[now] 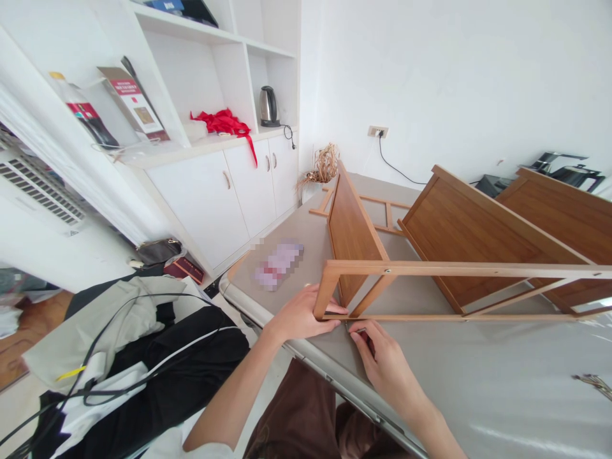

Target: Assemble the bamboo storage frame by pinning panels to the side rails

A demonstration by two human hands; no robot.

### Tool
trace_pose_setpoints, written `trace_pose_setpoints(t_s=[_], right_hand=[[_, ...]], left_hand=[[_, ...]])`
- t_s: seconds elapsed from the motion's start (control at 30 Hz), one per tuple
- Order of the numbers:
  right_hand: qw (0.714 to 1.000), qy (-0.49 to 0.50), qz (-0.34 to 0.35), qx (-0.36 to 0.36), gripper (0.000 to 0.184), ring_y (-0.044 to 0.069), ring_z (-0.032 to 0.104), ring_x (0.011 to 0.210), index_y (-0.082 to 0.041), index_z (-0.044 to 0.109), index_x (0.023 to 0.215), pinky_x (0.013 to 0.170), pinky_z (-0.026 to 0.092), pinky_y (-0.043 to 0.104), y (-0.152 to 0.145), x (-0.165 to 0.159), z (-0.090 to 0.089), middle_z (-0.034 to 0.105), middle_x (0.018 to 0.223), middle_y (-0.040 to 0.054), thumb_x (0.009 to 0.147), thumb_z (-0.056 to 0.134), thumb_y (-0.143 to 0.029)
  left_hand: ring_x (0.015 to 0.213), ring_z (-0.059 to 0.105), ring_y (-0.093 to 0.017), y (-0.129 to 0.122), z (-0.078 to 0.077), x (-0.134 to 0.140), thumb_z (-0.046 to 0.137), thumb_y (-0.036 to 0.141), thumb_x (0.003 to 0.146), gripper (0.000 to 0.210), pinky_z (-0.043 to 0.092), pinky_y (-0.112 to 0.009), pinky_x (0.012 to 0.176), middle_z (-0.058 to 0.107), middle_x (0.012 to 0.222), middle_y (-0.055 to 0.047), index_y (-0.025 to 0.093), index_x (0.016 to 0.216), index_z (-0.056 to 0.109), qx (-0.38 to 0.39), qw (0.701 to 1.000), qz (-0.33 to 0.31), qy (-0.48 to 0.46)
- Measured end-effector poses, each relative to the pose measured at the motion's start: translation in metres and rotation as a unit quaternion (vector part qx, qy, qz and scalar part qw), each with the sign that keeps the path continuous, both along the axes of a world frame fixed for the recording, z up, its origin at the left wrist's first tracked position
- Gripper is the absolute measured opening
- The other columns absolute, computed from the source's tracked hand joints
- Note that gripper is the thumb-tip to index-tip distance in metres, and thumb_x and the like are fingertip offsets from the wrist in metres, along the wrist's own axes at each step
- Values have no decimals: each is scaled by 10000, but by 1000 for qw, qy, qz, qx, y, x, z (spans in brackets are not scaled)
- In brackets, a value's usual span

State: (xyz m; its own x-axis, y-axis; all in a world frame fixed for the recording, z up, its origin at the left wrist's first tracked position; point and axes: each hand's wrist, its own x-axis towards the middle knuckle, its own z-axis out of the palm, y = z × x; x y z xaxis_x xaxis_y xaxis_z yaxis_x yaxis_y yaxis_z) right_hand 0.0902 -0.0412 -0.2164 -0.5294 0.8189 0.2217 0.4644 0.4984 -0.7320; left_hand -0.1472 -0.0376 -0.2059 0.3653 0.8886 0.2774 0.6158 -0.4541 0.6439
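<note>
A wooden shelf rack (444, 269) lies on its side on the grey table, with several brown slatless panels (478, 229) between its side frames. My left hand (303, 315) is closed around the near left corner of its side frame, fingers on both sides of the lower rail. Just right of it, my right hand (380, 350) pinches a thin, short metal tool that looks like an Allen key (359, 330). The tool's end is by a small metal screw (347, 325) at the lower rail. The fingers partly hide the tool.
Several loose metal pieces (593, 382) lie on the table (478, 395) at right. A blurred pinkish packet (280, 264) is near its left edge. Clothes and cables (143, 344) are piled at left. A white cabinet (191, 191) and an electric kettle (269, 107) stand behind.
</note>
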Motion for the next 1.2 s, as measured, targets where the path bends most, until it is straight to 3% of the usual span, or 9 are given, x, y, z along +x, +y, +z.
trace_pose_setpoints(t_s=[0.23, 0.67, 1.2], right_hand=[[1000, -10, -14, -11, 168, 154, 595, 751, -252, 583, 1009, 734, 483, 278, 0, 2, -1, 636, 928, 9, 1041, 437, -330], [999, -10, 8, 48, 172, 170, 616, 857, -241, 573, 991, 785, 492, 285, 0, -2, 4, 626, 958, 35, 1043, 411, -265], [998, -19, -4, 59, 187, 177, 637, 819, -241, 579, 993, 758, 524, 291, -4, -4, 7, 636, 938, 48, 1045, 403, -279]], left_hand=[[1141, 602, -223, 0, 1, -1, 679, 361, 904, 264, 458, -345, 1018, 741, 1115, 7, 329, 1155, 752, 4, 1000, -3, 5], [1105, 617, -217, 1, -4, -1, 687, 365, 893, 268, 467, -333, 994, 745, 1090, 16, 338, 1150, 756, 16, 1000, 2, 6], [1128, 622, -214, 0, 0, -1, 688, 346, 889, 279, 473, -329, 1006, 753, 1125, 52, 358, 1161, 749, -7, 1000, 6, 8]])
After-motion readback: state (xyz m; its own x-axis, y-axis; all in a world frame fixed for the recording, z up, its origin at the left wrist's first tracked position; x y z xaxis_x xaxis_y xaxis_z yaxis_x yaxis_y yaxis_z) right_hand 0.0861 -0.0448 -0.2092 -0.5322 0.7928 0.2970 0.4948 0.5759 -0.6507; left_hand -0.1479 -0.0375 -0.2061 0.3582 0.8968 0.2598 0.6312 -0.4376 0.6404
